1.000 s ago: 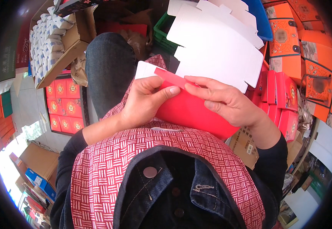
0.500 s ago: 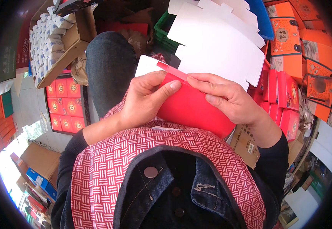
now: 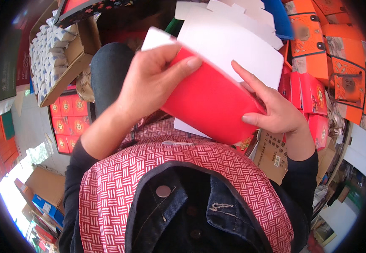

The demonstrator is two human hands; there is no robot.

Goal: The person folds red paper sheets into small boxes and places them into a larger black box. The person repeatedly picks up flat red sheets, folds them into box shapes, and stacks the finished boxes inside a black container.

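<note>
A red folding carton (image 3: 210, 101) with a white inner side is tilted over my lap. My left hand (image 3: 153, 76) grips its upper left end, thumb on the red face and fingers behind. At that end a white flap (image 3: 155, 39) sticks out past my fingers. At the carton's right end is my right hand (image 3: 275, 107), with the index finger stretched out and the thumb apart from it. The thumb tip lies by the red face; whether it touches cannot be made out. Beyond the carton lie flat white carton blanks (image 3: 229, 44).
Small red boxes (image 3: 313, 95) are piled at the right, beside orange gift boxes (image 3: 307, 38). A cardboard box (image 3: 67, 86) of small white packets stands at the left, above a tray of red boxes (image 3: 67, 122). A brown carton (image 3: 271, 162) is under my right forearm.
The carton has swung up and lies more flatly toward me. My right hand has left the narrow flap at its top edge and moved down to the right end, fingers spreading.
</note>
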